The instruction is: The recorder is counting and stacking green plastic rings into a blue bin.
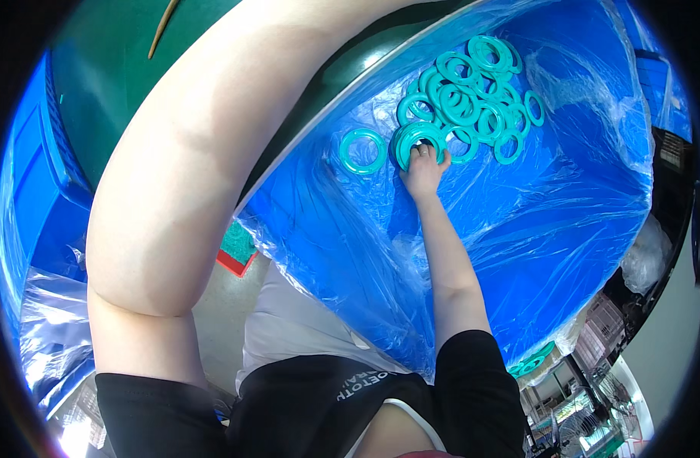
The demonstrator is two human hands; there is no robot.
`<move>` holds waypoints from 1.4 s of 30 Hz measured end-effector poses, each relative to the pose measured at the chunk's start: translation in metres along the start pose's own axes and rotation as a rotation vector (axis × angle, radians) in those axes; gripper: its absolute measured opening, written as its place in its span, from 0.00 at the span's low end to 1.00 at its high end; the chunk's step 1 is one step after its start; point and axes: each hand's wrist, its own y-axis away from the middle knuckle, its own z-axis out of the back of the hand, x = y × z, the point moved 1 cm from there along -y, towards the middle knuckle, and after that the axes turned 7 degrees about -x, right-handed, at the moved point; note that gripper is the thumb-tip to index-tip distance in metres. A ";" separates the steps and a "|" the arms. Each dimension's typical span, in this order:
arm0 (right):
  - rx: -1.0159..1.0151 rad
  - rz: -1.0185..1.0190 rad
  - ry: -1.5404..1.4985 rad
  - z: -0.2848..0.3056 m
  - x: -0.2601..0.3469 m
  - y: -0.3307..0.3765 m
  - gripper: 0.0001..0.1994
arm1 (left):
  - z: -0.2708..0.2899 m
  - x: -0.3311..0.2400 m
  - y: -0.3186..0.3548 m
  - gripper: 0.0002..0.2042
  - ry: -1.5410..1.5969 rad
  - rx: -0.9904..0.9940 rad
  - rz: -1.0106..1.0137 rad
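Observation:
My right hand (424, 174) reaches down into a large blue bin (350, 237) lined with clear plastic film. Its fingers curl over the near rim of a small stack of turquoise rings (400, 146), with the fingertips inside the hole. Just left of the stack, a single turquoise ring (343, 153) lies flat and apart. Beyond my hand is a loose heap of similar rings (458, 107), some tilted and overlapping. My left forearm (174, 160) arches large across the left side and leaves the picture at the top, so the left hand is out of sight.
A green surface (106, 107) lies beyond my left arm, with a thin brown stick (162, 29) on it. Another blue bin (41, 153) stands at the far left. Below the bin's left corner is a red-edged tray (234, 263). Equipment (579, 412) shows at lower right.

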 end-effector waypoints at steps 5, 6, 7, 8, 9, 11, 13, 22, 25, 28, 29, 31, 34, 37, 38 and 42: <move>0.061 -0.142 -0.277 0.004 0.015 0.027 0.23 | -0.014 0.038 -0.007 0.11 0.046 -0.207 -0.576; -0.067 -0.238 -0.506 0.001 0.023 0.032 0.22 | -0.017 0.045 -0.008 0.11 0.053 -0.249 -0.691; -0.146 -0.140 -0.476 0.009 0.043 0.030 0.20 | -0.013 0.056 -0.017 0.11 0.114 -0.207 -0.843; -0.303 0.036 -0.431 0.018 0.061 0.026 0.21 | -0.027 0.055 -0.032 0.11 0.112 -0.212 -0.840; -0.166 0.109 -0.335 0.013 0.072 0.025 0.19 | -0.055 0.046 -0.051 0.11 -0.050 -0.443 -0.650; -0.031 0.164 -0.226 -0.004 0.075 0.026 0.18 | -0.058 0.044 -0.049 0.11 -0.200 -0.650 -0.457; -0.047 0.295 -0.110 -0.025 0.078 0.026 0.16 | -0.017 0.056 -0.022 0.11 0.156 -0.190 -0.849; 0.022 0.205 -0.434 0.034 0.076 0.011 0.13 | -0.008 0.055 -0.009 0.11 0.108 -0.220 -0.794; 0.244 -0.421 -1.152 0.053 0.037 0.012 0.13 | -0.015 0.048 -0.010 0.11 0.062 -0.281 -0.729; 0.252 -0.798 -1.957 0.074 -0.005 0.016 0.14 | -0.009 0.049 -0.008 0.11 0.060 -0.263 -0.707; 0.249 -0.799 -2.004 0.069 -0.026 0.023 0.15 | -0.006 0.051 -0.007 0.11 0.071 -0.265 -0.714; 0.277 -0.949 -2.169 0.040 -0.061 0.048 0.16 | -0.007 0.062 -0.010 0.11 0.162 -0.170 -0.863; 0.270 -1.215 -2.284 0.037 -0.087 0.072 0.18 | -0.014 0.048 -0.009 0.11 0.063 -0.246 -0.688; 0.256 -0.991 -2.315 0.055 -0.089 0.075 0.17 | -0.010 0.058 -0.012 0.11 0.128 -0.200 -0.815; 0.258 -0.989 -2.314 0.057 -0.090 0.076 0.17 | -0.009 0.057 -0.028 0.11 0.128 -0.202 -0.815; 0.292 -0.935 -2.277 0.068 -0.095 0.075 0.17 | -0.007 0.059 -0.067 0.11 0.148 0.029 -0.727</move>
